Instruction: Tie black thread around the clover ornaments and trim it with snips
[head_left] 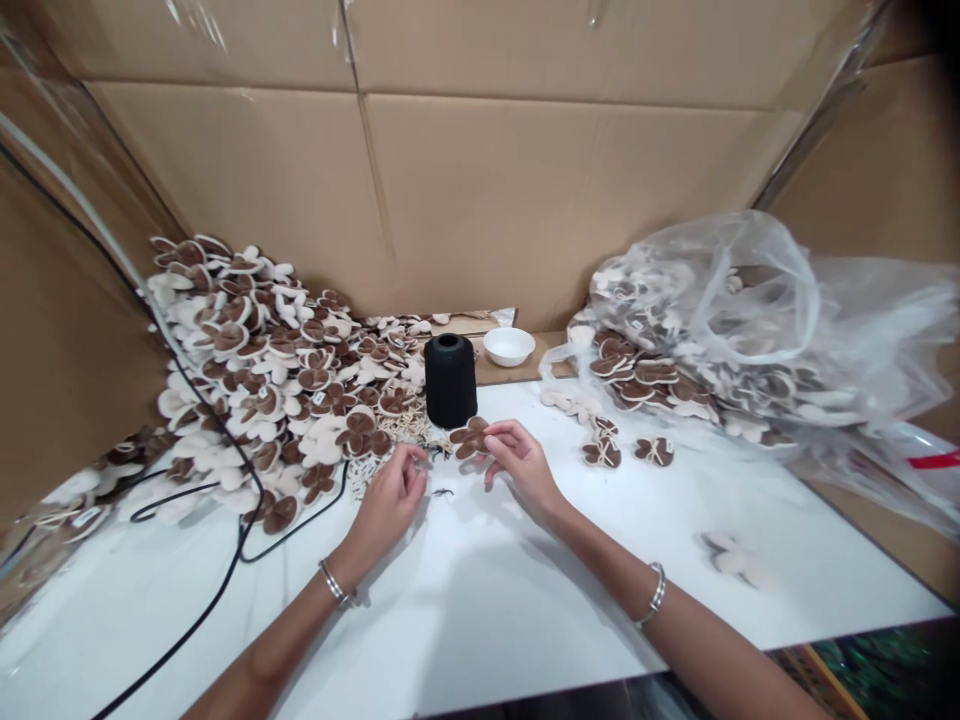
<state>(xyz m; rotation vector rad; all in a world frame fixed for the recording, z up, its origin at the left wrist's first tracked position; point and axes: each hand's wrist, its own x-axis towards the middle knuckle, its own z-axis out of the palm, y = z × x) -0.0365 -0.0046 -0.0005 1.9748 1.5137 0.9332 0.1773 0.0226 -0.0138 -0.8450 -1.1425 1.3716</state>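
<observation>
Between the thumb and fingers of my right hand (525, 468) is a brown flower-shaped plush piece (468, 439), held just above the table. My left hand (391, 495) is curled closed to the left of it, fingertips together. Whatever those fingers pinch, if anything, is too small to make out. Right behind the held piece stands a black cone of thread (451, 388). A short dark scrap (443, 492) lies on the white table (480, 600) between my hands. Small pale bits (405, 428) are scattered beyond my left hand.
A large heap of brown and cream flower pieces (255, 370) fills the left side, crossed by a black cable (251, 470). At the back sits a white bowl (509, 347). On the right, a clear plastic bag (750, 300) covers more pieces. Several bow-tied pieces (601, 454) lie before it.
</observation>
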